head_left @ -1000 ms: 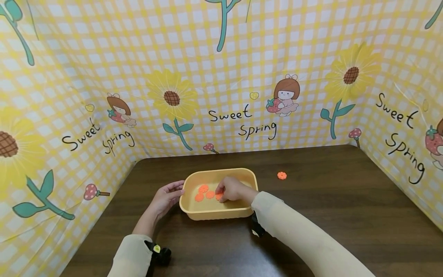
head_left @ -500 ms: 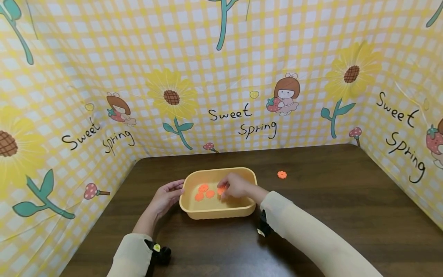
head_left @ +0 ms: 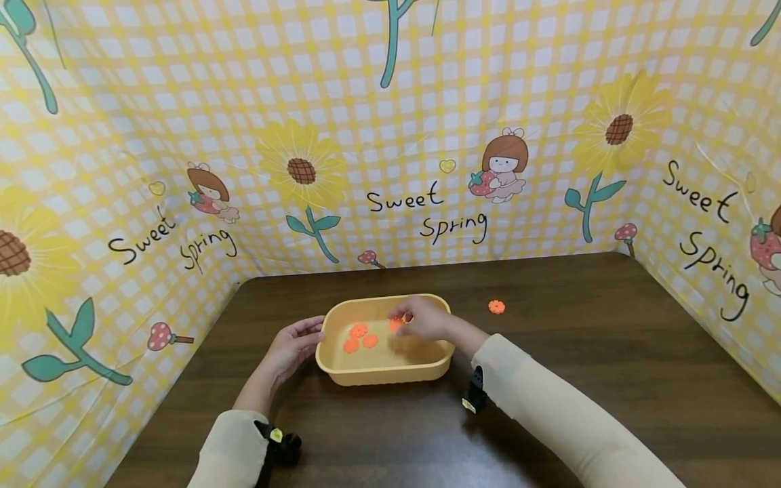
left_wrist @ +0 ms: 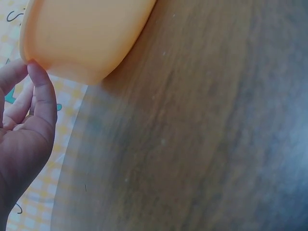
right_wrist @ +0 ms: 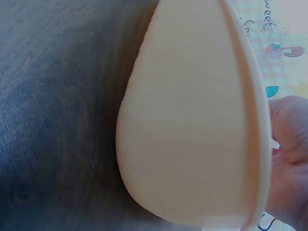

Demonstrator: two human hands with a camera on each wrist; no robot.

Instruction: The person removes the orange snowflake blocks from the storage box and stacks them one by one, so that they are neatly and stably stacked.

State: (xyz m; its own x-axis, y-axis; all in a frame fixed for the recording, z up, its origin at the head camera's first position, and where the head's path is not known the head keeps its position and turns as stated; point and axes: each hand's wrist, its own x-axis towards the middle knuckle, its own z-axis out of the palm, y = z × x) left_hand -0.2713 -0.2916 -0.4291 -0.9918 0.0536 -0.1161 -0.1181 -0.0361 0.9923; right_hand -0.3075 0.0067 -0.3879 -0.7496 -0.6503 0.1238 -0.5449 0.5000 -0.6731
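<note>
Three scalloped orange discs point(head_left: 360, 337) | smooth rounded plastic tub point(head_left: 384, 374) | woodgrain table point(head_left: 610, 366)

Tub point(head_left: 386, 371) – smooth matt plastic; table point(head_left: 610, 352) – dark wood grain, slight sheen.

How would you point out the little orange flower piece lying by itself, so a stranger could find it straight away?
Start at the yellow tub in the middle of the dark wooden table. Look just past the tub's far right corner, toward the sunflower backdrop: a small orange flower-shaped disc lies flat on the bare wood. Unlike the orange discs in the tub, it lies alone outside it, touched by neither hand.
</note>
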